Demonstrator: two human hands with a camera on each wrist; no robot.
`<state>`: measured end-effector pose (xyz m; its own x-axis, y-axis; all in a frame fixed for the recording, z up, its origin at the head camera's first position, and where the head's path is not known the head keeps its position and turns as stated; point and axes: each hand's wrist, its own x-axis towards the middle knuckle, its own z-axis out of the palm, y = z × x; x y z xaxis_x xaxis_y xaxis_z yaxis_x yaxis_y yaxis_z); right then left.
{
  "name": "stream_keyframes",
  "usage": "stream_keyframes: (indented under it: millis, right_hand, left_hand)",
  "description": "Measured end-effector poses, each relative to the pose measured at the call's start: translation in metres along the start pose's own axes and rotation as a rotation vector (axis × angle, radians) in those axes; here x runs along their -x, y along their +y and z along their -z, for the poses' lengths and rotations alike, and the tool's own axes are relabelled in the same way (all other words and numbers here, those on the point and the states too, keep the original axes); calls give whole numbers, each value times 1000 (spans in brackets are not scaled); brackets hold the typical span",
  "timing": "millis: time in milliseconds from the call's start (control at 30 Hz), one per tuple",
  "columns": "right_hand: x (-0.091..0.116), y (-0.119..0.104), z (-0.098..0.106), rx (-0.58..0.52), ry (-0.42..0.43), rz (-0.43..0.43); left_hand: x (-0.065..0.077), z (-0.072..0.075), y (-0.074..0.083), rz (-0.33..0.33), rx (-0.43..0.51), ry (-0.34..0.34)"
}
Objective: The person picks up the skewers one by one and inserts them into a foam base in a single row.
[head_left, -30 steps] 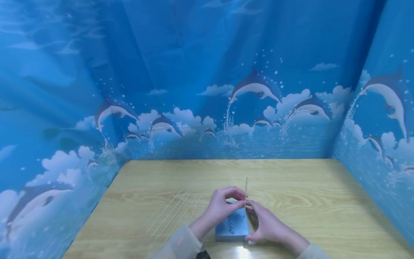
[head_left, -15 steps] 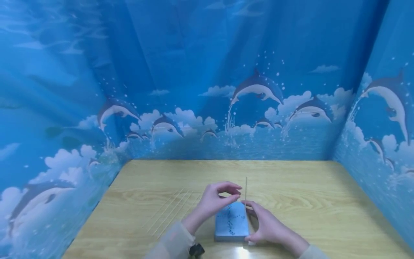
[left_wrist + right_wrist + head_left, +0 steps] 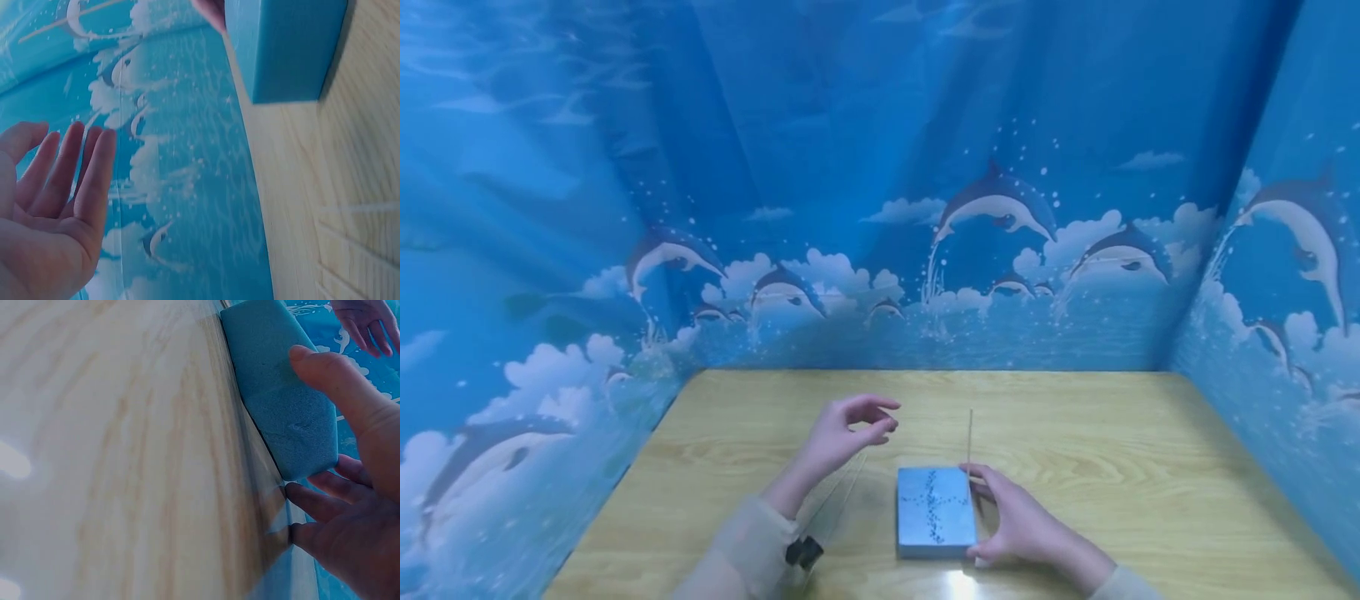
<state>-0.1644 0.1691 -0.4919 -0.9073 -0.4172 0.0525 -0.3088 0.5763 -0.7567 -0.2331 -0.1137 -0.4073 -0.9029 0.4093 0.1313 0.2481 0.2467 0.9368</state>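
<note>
A blue foam block [image 3: 917, 527] lies flat on the table, its top dotted with small dark holes in a cross pattern. One thin stick [image 3: 971, 435] stands upright at its far right corner. My right hand [image 3: 1026, 521] holds the block's right side, thumb at the near corner and fingers at the far one; the right wrist view shows the thumb on the foam block [image 3: 281, 394]. My left hand [image 3: 842, 433] hovers left of the block with nothing in it, fingers loosely bent. Under the left arm lie several thin sticks [image 3: 359, 245], mostly hidden in the head view.
The wood-grain table [image 3: 1112, 442] is enclosed at the back and sides by a blue curtain [image 3: 820, 167] printed with dolphins. A dark wrist strap piece [image 3: 805, 552] sits at the left sleeve. Light glares off the table in front of the block.
My left hand has let go of the upright stick and moved left, away from the block, over the loose sticks. The right hand stays at the block, and the stick stands in place.
</note>
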Motion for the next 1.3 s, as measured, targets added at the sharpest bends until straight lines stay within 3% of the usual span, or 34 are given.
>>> stream_keyframes:
  millis: [133,333,567,733,1033,1300]
  right_hand:
    - [2,1,2,9,7,-9]
    - [3,2,0,6,-10,-29]
    - [3,2,0,9,-8,-44]
    - [2,3,1,17,0,-31]
    - [1,5,-2,20,-5,-27]
    - [-2,4,0,17,-4,-10]
  left_hand:
    - [-2,14,-2,50,44,-32]
    - [5,38,-15,125,38,-63]
    - [16,71,-39,235,-6,-28]
    - [22,90,-52,268,-34,1]
    - [38,107,-75,331,-66,37]
    - [43,118,-88,393,-185,66]
